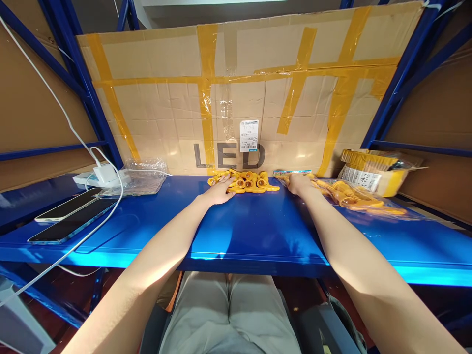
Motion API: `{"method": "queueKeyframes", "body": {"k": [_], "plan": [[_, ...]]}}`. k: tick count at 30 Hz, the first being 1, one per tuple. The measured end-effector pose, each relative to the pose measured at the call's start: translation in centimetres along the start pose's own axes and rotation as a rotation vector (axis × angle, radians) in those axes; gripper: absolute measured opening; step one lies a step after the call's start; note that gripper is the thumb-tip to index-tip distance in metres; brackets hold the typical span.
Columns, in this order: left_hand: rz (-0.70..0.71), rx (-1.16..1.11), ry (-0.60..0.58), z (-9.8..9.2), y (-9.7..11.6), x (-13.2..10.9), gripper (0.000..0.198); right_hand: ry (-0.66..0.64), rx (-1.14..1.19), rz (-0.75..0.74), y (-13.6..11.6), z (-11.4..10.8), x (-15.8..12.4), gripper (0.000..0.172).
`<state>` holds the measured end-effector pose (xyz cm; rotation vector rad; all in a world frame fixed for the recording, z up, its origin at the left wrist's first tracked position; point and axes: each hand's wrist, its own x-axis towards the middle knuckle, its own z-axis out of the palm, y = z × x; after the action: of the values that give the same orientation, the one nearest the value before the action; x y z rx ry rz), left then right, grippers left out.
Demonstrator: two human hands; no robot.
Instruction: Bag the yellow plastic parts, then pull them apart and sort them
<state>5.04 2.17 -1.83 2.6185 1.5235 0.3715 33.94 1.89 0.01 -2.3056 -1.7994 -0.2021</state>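
Several yellow plastic pieces with round openings [250, 184] lie in a cluster against the cardboard at the back of the blue shelf. My left hand [220, 191] rests on the left end of this cluster, palm down with its fingers stretched out. To the right lies a clear plastic bag [363, 197] with more yellow pieces showing through it. At the bag's left end is my right hand [300, 185]. Its fingertips are hidden at the bag, so whether they grip anything does not show.
A taped cardboard sheet [165, 118] marked LED stands behind the shelf [254, 231]. At left lie two phones [73, 216], a power strip with a white charger [105, 174], and bubble wrap [147, 177]. A white cable crosses the front edge. A yellow-taped box [376, 172] stands at right.
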Motion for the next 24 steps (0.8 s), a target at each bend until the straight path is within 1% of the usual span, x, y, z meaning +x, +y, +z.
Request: {"method": "queueKeyframes", "body": {"k": [3,4,7,9,11,14,17,19,21,24], "plan": [[0.005,-0.002,-0.009,0.0,0.3,0.0,0.071,-0.142,-0.052,-0.007,-0.4,-0.8,-0.3,0.039],[0.005,0.001,-0.014,0.1,0.4,0.0,0.072,-0.145,-0.038,-0.001,-0.5,-0.9,-0.4,0.043],[0.014,0.020,-0.016,0.3,0.3,0.1,0.072,-0.069,-0.001,0.069,-0.9,-0.4,-0.7,0.066],[0.023,0.027,-0.013,0.4,0.3,0.2,0.072,-0.061,-0.008,0.136,-1.3,0.3,-0.8,0.073],[0.023,0.018,-0.014,0.4,0.3,0.1,0.072,-0.105,-0.015,0.177,-1.5,0.9,-0.8,0.070],[0.014,-0.004,-0.019,0.2,0.5,0.0,0.071,-0.136,-0.022,0.128,-1.8,1.2,-0.6,0.064],[0.011,-0.011,-0.018,0.2,0.6,-0.1,0.071,-0.126,-0.074,0.026,-1.9,1.0,-0.5,0.069],[0.012,-0.015,-0.013,0.2,0.6,-0.1,0.071,-0.142,-0.123,0.001,-2.1,0.6,-0.6,0.073],[0.016,-0.018,-0.007,0.3,0.5,0.0,0.071,-0.151,-0.151,0.012,-2.3,0.3,-0.7,0.076],[0.032,-0.013,-0.002,0.5,0.3,0.1,0.071,-0.113,-0.157,0.052,-2.7,0.0,-0.9,0.071]]}}
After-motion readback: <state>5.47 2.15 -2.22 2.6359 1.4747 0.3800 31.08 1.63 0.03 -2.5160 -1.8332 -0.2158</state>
